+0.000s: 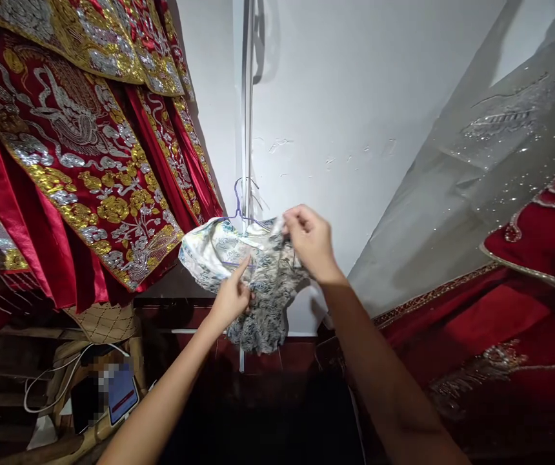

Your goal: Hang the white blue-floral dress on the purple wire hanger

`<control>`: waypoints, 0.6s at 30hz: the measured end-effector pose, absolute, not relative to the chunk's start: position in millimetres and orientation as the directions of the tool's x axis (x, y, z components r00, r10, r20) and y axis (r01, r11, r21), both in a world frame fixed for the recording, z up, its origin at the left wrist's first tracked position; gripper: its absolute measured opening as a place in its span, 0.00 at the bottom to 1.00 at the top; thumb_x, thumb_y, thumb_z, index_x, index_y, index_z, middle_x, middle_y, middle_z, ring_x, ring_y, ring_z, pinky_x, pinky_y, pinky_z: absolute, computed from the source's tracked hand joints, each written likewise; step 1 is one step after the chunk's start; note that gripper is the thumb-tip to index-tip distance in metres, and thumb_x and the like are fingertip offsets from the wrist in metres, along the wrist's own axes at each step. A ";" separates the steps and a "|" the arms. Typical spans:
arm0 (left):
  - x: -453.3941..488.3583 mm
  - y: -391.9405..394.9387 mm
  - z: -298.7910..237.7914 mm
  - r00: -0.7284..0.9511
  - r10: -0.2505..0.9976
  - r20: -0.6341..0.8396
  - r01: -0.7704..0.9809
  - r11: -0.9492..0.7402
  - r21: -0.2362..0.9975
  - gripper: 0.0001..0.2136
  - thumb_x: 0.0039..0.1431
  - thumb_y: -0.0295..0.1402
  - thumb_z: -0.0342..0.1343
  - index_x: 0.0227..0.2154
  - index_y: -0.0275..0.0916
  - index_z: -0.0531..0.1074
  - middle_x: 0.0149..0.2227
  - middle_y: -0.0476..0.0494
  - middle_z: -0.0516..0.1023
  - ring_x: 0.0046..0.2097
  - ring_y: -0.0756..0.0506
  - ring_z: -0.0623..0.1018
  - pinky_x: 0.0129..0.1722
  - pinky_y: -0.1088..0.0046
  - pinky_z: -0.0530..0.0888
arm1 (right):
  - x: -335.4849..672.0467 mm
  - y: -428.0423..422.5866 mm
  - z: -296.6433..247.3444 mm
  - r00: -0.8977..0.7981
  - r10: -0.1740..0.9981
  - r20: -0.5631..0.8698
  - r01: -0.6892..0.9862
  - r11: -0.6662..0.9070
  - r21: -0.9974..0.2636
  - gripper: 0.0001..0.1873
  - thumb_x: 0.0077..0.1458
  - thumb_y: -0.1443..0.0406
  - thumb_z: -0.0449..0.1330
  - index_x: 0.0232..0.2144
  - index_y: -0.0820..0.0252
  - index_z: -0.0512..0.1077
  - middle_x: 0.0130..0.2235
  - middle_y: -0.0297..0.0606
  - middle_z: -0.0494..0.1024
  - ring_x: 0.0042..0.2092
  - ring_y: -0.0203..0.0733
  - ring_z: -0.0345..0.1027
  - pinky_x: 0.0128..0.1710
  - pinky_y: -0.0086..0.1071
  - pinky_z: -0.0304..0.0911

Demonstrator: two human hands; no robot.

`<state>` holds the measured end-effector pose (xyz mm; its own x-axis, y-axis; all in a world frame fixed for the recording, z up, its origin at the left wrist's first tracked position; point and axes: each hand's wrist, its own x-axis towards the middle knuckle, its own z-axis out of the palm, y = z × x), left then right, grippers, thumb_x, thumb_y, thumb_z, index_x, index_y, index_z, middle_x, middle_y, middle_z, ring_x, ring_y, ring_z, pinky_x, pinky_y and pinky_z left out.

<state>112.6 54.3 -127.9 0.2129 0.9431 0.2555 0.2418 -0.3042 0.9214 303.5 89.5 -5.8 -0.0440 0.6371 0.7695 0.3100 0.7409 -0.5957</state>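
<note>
A light blouse with a grey, floral-looking pattern point(268, 290) hangs on a purple wire hanger point(237, 200) at the middle of the view. The hanger's hook is up at a thin upright metal pole point(247, 97). My right hand point(310, 240) pinches the blouse at its right shoulder, by the neckline. Lower down on the front, my left hand point(232, 298) has its index finger stretched along the fabric while the other fingers curl in on the cloth. How much cloth those curled fingers hold is partly hidden.
Red costumes with gold and silver sequins point(88, 142) hang on the left. A sheer, glittery grey cloth point(452, 181) and red beaded garments point(500, 323) are at the right. A phone point(122, 391) and a white cable point(48, 384) rest on wooden furniture at lower left.
</note>
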 end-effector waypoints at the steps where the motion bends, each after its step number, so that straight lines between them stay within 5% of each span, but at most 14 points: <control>1: 109.7 48.7 -134.3 0.220 0.941 0.258 0.282 -0.314 0.906 0.34 0.60 0.30 0.51 0.69 0.45 0.50 0.25 0.50 0.78 0.21 0.48 0.74 0.26 0.71 0.74 | 316.1 88.6 0.1 0.022 0.627 0.779 0.269 0.746 -0.608 0.12 0.63 0.58 0.56 0.30 0.58 0.70 0.27 0.32 0.71 0.30 0.37 0.64 0.33 0.30 0.59; 6: 89.3 50.1 -124.4 0.029 0.876 0.482 0.477 -0.436 0.763 0.31 0.63 0.41 0.54 0.67 0.44 0.53 0.37 0.46 0.77 0.38 0.44 0.77 0.41 0.66 0.72 | 373.3 80.7 -9.8 0.086 0.805 0.587 -0.151 0.593 -0.791 0.16 0.58 0.53 0.60 0.25 0.57 0.67 0.24 0.30 0.60 0.27 0.36 0.57 0.31 0.31 0.59; 11: 67.0 118.4 -89.8 -0.261 0.692 0.673 0.706 -0.339 0.622 0.32 0.55 0.42 0.61 0.61 0.43 0.61 0.56 0.35 0.67 0.58 0.34 0.66 0.58 0.55 0.62 | 382.8 65.8 -74.6 0.079 0.940 0.333 -0.439 0.333 -0.835 0.21 0.57 0.52 0.57 0.21 0.53 0.53 0.24 0.31 0.59 0.26 0.40 0.58 0.32 0.37 0.64; 15: 49.8 151.8 -87.6 -0.209 0.804 0.557 0.683 -0.288 0.671 0.15 0.60 0.35 0.50 0.48 0.40 0.73 0.47 0.38 0.75 0.51 0.37 0.71 0.53 0.60 0.65 | 371.4 58.7 -133.1 0.221 0.961 0.168 -0.623 0.272 -0.734 0.13 0.54 0.59 0.60 0.24 0.52 0.61 0.24 0.30 0.65 0.28 0.39 0.64 0.35 0.35 0.67; 18: 38.7 147.0 -93.2 -0.228 0.801 0.553 0.639 -0.305 0.706 0.16 0.62 0.33 0.44 0.45 0.39 0.75 0.45 0.41 0.77 0.48 0.40 0.72 0.49 0.65 0.67 | 359.5 58.0 -163.8 0.241 0.971 0.007 -0.765 0.194 -0.614 0.06 0.52 0.65 0.60 0.25 0.52 0.67 0.25 0.27 0.70 0.31 0.37 0.68 0.40 0.33 0.69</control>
<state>38.7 147.0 -93.2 -0.2283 0.8010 0.5534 0.6393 -0.3054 0.7057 359.5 58.0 -163.8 0.2406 0.9706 0.0073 -0.7652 0.1943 -0.6138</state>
